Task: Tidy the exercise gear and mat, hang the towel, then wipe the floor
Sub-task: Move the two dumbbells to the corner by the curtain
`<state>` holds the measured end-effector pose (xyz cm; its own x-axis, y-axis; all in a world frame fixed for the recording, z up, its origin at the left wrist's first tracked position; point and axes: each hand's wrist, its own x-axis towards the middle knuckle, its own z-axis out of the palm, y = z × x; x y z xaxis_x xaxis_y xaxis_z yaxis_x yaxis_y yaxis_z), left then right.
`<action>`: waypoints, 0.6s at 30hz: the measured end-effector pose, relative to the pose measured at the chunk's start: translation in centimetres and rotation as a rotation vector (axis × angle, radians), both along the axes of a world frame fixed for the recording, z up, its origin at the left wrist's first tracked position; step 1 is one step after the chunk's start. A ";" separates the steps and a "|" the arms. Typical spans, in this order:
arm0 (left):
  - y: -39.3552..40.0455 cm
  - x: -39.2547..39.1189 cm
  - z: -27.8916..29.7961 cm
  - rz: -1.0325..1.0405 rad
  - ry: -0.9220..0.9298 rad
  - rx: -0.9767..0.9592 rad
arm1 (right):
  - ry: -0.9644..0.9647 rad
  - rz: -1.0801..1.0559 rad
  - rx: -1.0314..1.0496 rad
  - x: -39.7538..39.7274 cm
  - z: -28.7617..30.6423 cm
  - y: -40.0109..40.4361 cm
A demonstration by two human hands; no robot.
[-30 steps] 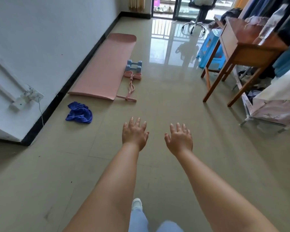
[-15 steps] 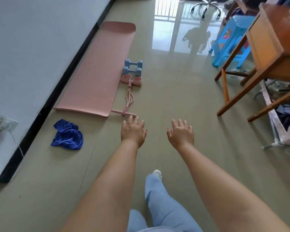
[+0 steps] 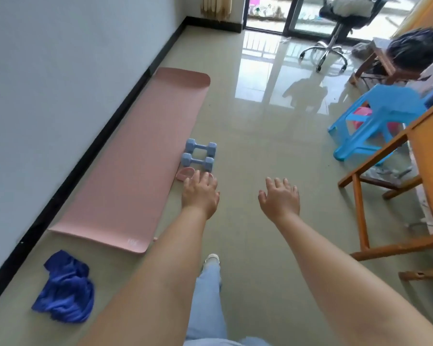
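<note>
A pink exercise mat lies flat on the floor along the left wall. Two light blue dumbbells sit side by side at its right edge. Just in front of them lies a pink pedal puller, mostly hidden behind my left arm. A crumpled blue towel lies on the floor at the lower left. My left hand is stretched forward with relaxed fingers, over the puller's pedals and holding nothing. My right hand reaches forward over bare floor, fingers spread and empty.
A wooden table stands at the right with a blue plastic stool beside it. An office chair is at the far glass door. A black baseboard runs along the left wall. My leg and shoe are below.
I have stepped closer to the mat and gear. Both arms stayed extended, and my left hand now overlaps the puller beside the dumbbells.
</note>
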<state>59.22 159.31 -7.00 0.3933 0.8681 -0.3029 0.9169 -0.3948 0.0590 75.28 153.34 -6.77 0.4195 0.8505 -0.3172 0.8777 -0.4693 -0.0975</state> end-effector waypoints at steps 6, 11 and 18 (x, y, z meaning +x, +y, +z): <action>16.2 5.3 1.0 0.074 0.008 -0.027 | 0.018 0.056 0.028 5.9 1.6 16.6; 27.0 10.3 -1.4 0.218 0.002 -0.064 | 0.008 0.100 -0.002 12.3 -0.2 29.4; 40.6 15.6 -6.5 0.525 -0.020 -0.149 | 0.006 0.345 -0.105 19.0 -4.3 47.7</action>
<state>74.81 199.91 -13.55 -0.0745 0.8975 -0.4346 0.9866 0.1299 0.0991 94.29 201.00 -11.09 0.1107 0.9044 -0.4120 0.9857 -0.1527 -0.0705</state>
